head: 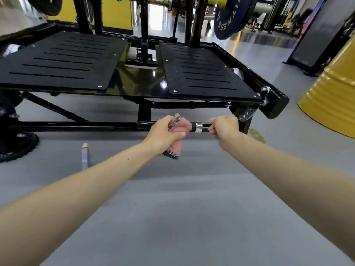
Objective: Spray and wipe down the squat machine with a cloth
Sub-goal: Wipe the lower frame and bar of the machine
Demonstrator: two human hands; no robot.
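The black squat machine (115, 77) fills the upper half of the view, with two slotted foot plates on a glossy frame. Below its front edge runs a low horizontal black bar (76, 124) with a silver collar (198, 127). My left hand (163, 131) grips a pink cloth (183, 126) wrapped around this bar, just left of the collar; a checked edge of the cloth hangs below the fist. My right hand (223, 126) curls around the same bar just right of the collar. A spray bottle (85, 156) with a peach cap stands on the floor to the left of my left arm.
A yellow drum (334, 96) stands at the right. A dark weight plate (230, 16) hangs on the machine at the upper right, and a black ridged tyre-like disc (17, 148) lies at the left. Grey floor (182, 208) spreads around my arms.
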